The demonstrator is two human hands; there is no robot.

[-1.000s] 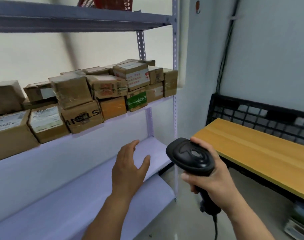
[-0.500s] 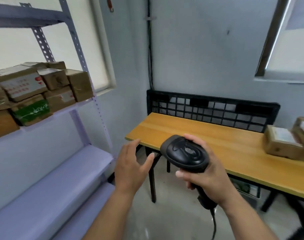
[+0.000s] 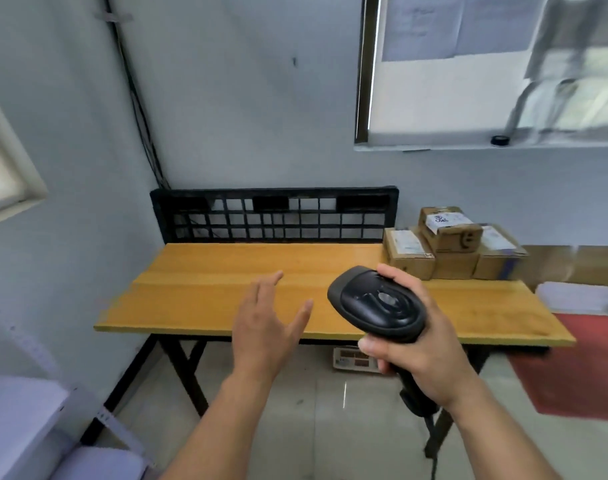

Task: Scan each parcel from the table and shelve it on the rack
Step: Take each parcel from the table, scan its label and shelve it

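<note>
1. Parcels (image 3: 451, 244), a small stack of brown cardboard boxes with white labels, sit right of centre in the frame. They are at the far right end of a wooden surface (image 3: 209, 292), with one box resting on top of the others.
2. My left hand (image 3: 266, 336), at the centre of the frame, has its fingers straight and thumb spread wide. It holds nothing and hovers in front of the near edge of the surface.
3. My right hand (image 3: 427, 355), just right of centre, grips the handle of a black handheld scanner (image 3: 378, 306). My fingers are wrapped round it, and its rounded head points toward the left of the frame.
4. The scanner is apart from the parcels and appears below the stack in the frame.
5. A corner of the pale rack (image 3: 22, 420) shows at the lower left.
6. A black grid panel (image 3: 271, 216) stands against the wall behind the surface, left of the parcels.
7. A red mat (image 3: 579, 372) lies on the floor at the right edge.
</note>
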